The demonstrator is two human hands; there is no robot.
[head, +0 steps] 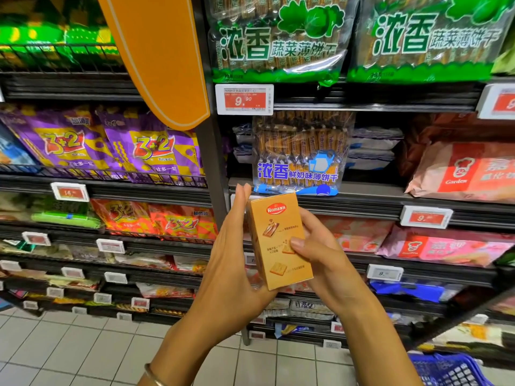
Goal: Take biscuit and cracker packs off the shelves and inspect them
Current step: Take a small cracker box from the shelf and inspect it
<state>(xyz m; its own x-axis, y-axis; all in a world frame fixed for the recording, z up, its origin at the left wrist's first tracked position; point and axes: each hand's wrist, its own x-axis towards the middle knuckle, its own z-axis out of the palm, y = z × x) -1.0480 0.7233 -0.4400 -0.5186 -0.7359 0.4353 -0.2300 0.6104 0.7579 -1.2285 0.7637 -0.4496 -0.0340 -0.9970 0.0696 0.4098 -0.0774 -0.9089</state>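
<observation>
We read "Roma" on the orange box (278,240), "9.90" on the red price tag (244,99), "3+2" on a purple bag (150,151), "Garden" on the pink pack (457,174).

Head-worn view — faces forward, slightly down, close to shelves (362,207).

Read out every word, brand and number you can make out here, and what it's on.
"Roma": orange box
"3+2": purple bags
"9.90": price tag
"Garden": pink pack
"浓香 蔬菜薄饼干": green bags
"浓香 鲜奶味薄饼干": blue bag
Other price tags and the box's small print: too blurred.
</observation>
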